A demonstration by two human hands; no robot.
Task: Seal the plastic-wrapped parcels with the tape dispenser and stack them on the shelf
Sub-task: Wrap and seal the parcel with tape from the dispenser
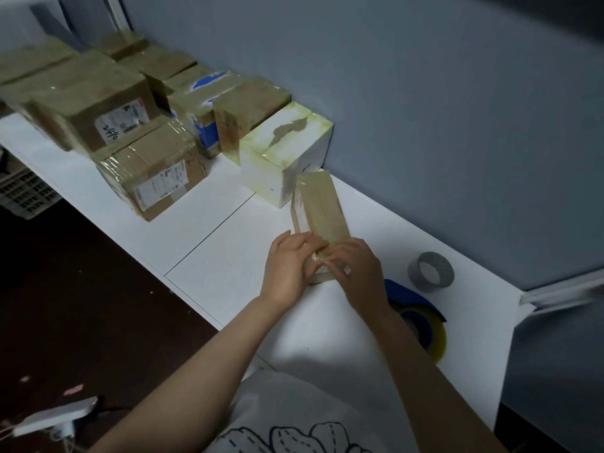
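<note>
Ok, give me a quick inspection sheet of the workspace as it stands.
surface: white tabletop, seam across it.
job's things: narrow parcel lying flat; tape dispenser at near right; sealed parcels grouped at far left.
clutter: grey tape roll.
hands: left hand and right hand both on the narrow parcel's near end.
cables: maybe a cord by the white object lower left, blurred.
surroundings: blue-grey wall; dark floor with scraps.

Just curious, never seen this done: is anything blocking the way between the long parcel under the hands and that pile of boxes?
Nothing visible does. The long parcel lies on the white shelf with its far end beside the white box at the pile's edge. The tape dispenser and grey roll sit off to the right.
</note>
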